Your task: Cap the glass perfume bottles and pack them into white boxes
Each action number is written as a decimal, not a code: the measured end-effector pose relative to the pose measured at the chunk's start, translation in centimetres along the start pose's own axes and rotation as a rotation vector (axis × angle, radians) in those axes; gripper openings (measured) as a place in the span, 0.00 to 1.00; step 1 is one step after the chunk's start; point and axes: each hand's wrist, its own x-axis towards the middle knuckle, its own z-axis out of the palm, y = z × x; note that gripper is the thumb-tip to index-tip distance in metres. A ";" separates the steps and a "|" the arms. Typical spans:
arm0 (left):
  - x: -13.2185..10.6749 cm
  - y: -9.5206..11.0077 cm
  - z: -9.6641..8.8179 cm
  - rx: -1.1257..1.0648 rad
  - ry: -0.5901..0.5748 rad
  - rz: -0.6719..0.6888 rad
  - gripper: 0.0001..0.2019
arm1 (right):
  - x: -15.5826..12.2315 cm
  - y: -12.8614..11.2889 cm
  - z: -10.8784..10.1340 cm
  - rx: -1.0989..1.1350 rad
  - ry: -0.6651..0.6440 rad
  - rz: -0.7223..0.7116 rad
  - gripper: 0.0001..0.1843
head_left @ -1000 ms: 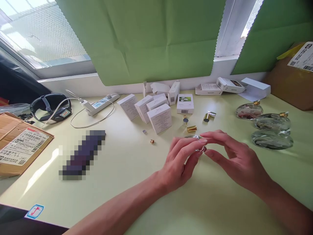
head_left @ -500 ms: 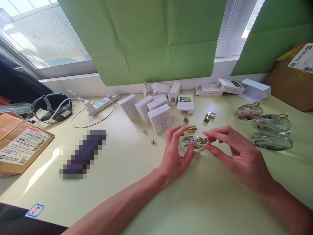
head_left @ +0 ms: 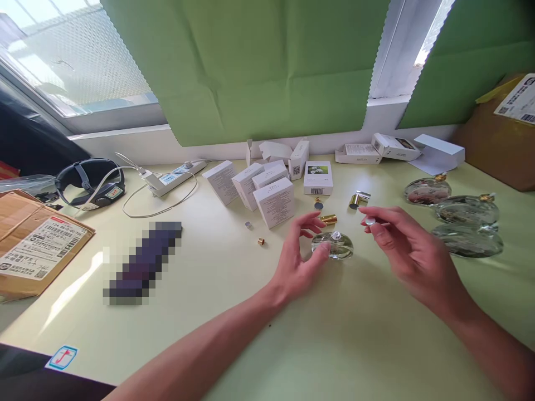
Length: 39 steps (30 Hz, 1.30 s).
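Note:
A clear oval glass perfume bottle [head_left: 341, 249] with a small clear knob at its neck lies on the table in front of me. My left hand [head_left: 298, 256] is beside it, thumb over the bottle's left side and fingers apart from the thumb. Right of the bottle, my right hand [head_left: 403, 242] pinches a small round silver cap [head_left: 370, 221] between thumb and fingers, raised off the table. Just behind the bottle lies a gold cylinder cap [head_left: 329, 219]. Farther back are a small gold-necked piece [head_left: 318, 204] and a shiny gold cap [head_left: 354, 201].
Several glass bottles [head_left: 468, 240] stand at the right. White boxes [head_left: 275, 203] cluster at the back. A small gold ring [head_left: 261, 241] lies left of my hands. Farther left are a blurred dark object [head_left: 144, 264], a power strip [head_left: 173, 177], a headset [head_left: 90, 184] and a parcel [head_left: 39, 250].
My right hand has drawn back to the right from the bottle with the silver cap in its fingers. My left fingers have shifted slightly left, away from the bottle.

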 end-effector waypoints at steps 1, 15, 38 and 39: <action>0.1 -0.2 -0.1 -0.064 0.011 -0.020 0.23 | 0.0 0.1 0.0 0.012 -0.003 0.001 0.13; 1.6 0.6 -0.6 -0.806 0.281 -0.394 0.15 | 0.2 -0.4 -0.3 0.008 0.017 0.083 0.13; 1.3 0.1 -0.3 -0.626 0.213 -0.381 0.11 | 0.1 -0.6 -0.2 -0.083 0.043 0.056 0.10; 1.2 0.0 -0.3 -0.583 0.206 -0.362 0.11 | 0.1 -0.7 -0.2 -0.094 0.052 0.069 0.10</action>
